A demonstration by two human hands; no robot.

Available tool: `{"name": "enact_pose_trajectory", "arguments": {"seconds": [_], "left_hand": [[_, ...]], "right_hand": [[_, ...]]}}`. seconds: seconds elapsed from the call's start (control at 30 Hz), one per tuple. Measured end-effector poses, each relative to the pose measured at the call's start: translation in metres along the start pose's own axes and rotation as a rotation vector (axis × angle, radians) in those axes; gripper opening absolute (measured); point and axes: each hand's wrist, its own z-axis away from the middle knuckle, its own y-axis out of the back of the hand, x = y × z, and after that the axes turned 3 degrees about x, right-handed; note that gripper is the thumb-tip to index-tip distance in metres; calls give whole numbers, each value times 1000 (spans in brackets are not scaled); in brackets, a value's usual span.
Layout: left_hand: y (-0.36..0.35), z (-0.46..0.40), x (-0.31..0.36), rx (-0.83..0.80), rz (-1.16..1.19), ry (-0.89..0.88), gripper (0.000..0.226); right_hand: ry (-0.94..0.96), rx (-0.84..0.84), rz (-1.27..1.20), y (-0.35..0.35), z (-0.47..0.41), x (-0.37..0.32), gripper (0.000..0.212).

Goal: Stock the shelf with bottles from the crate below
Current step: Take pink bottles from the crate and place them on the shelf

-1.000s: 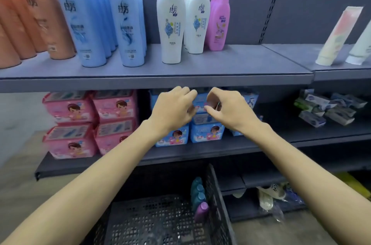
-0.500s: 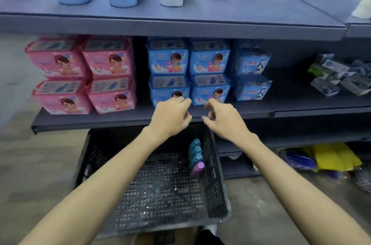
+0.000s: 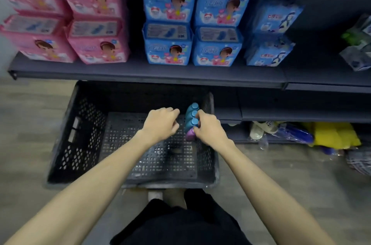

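seen from above: black perforated crate (image 3: 84, 144) on the floor under a dark shelf (image 3: 140, 73), mostly bare inside, with a short row of bottles standing against its right wall — three teal bottles (image 3: 192, 116) capped in blue, then one purple bottle (image 3: 190, 134) nearest the camera. both bare arms stretched down into the crate. left hand (image 3: 160, 124) just left of the bottles, fingers loosely curled, holding nothing, not touching them. right hand (image 3: 208, 129) at the row's right side, fingertips against the cap of the nearest teal bottle and over the purple one; whether gripping or only touching, cannot tell. on the shelf above, stacked pink packs (image 3: 66, 20) at left, blue packs (image 3: 192, 28) in the middle, more blue packs (image 3: 271, 32) further right, each two high. lower right, under another shelf, yellow and blue packages (image 3: 331, 136) and a pale shoe (image 3: 258, 129) on the floor. black clothing (image 3: 180, 224) at the bottom edge
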Motion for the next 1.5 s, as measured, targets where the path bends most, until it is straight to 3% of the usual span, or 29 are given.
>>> {"name": "enact_pose_trajectory", "arguments": {"seconds": [0.13,0.4,0.6,0.73,1.0,1.17,1.37,1.5], "left_hand": [[-22,6,6,-87,30,77,15],[-59,13,17,-201,53,171,20],[-76,12,13,-232,128,282,20],[-86,12,7,-255,171,388,19],[-105,16,9,-283,173,408,21],[-111,18,9,-291,171,412,22],[-119,22,10,-274,202,416,23],[-117,28,0,-255,204,449,29]], "right_hand": [[-16,-32,84,-25,-1,2,57],[-109,-197,185,-57,-18,2,68],[-266,-236,192,-98,-35,12,50],[-414,-165,125,-110,-44,9,42],[-368,-218,119,-129,-58,24,47],[-246,-133,137,-136,-60,31,47],[-445,-131,-34,-150,-54,33,43],[-450,-144,-157,-156,-55,35,35]]}}
